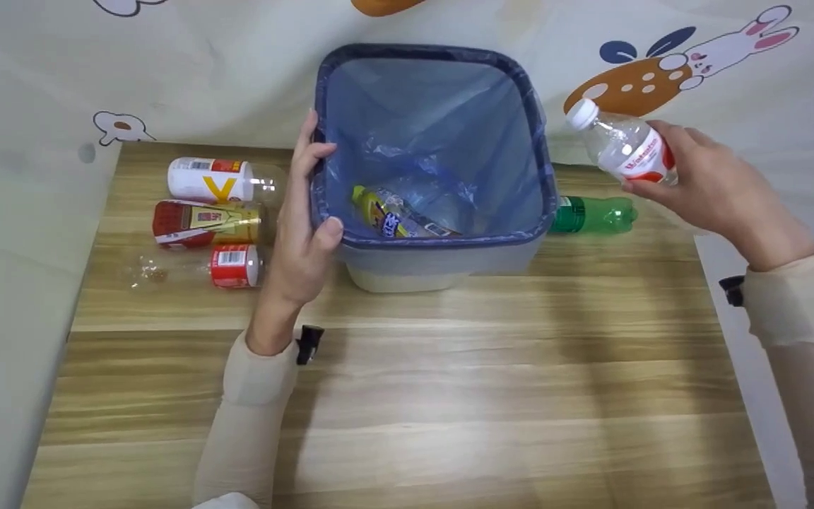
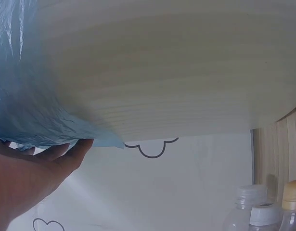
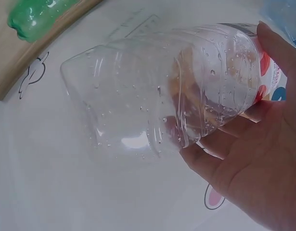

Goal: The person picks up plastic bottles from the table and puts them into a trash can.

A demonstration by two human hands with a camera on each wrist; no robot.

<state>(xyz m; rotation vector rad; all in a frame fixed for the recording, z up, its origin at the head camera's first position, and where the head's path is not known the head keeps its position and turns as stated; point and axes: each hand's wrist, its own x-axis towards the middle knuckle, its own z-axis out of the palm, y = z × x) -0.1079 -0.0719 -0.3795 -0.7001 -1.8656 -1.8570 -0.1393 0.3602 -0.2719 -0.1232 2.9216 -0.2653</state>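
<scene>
My left hand (image 1: 301, 219) holds the left side of a trash bin (image 1: 407, 279), with fingertips and thumb over its rim. A blue liner bag (image 1: 435, 106) covers the rim and the inside. In the left wrist view the fingers (image 2: 73, 154) lie against the bag's outer fold. To the right of the bin, my right hand (image 1: 725, 184) grips a clear plastic bottle (image 1: 605, 141), raised and tilted, its white cap toward the bin. Droplets cling to the bottle's wall (image 3: 138, 106) in the right wrist view. A yellow-capped bottle (image 1: 386, 212) lies inside the bin.
Left of the bin lie a white-labelled bottle (image 1: 202, 180), a red-and-gold bottle (image 1: 216, 225) and a red-labelled bottle (image 1: 230, 267). A green bottle (image 1: 594, 214) lies to its right. The wooden table (image 1: 449, 410) meets a printed cloth (image 1: 223, 85) behind.
</scene>
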